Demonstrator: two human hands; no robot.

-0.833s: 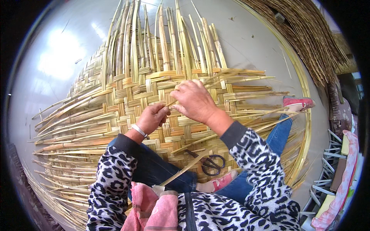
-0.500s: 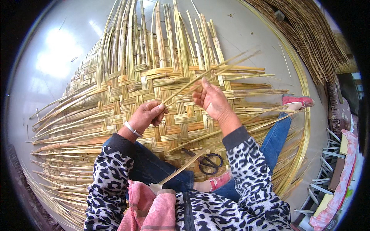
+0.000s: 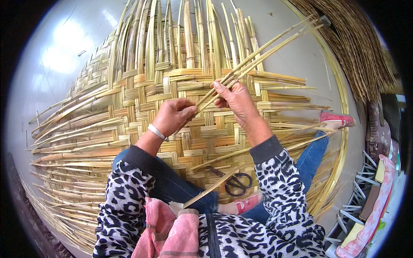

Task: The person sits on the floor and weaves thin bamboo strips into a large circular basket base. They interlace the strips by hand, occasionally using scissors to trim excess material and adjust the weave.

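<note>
- Two hands meet over a broad woven mat (image 3: 142, 112) of flat, pale-yellow bamboo strips, plaited in a checker pattern, its loose ends fanning outward over the smooth grey floor (image 3: 56, 56).
- The left hand (image 3: 172, 115) is curled shut, pinching the near ends of a few thin bamboo splints (image 3: 254, 53).
- The right hand (image 3: 235, 101) grips the same splints higher up, fingers closed round them; they slant up to the right, above the mat.
- Black-handled scissors (image 3: 234, 182) lie on the weave by the knee.

Pale grey floor (image 3: 56, 51) w/ big woven bamboo mat (image 3: 129, 112), loose strips.
</note>
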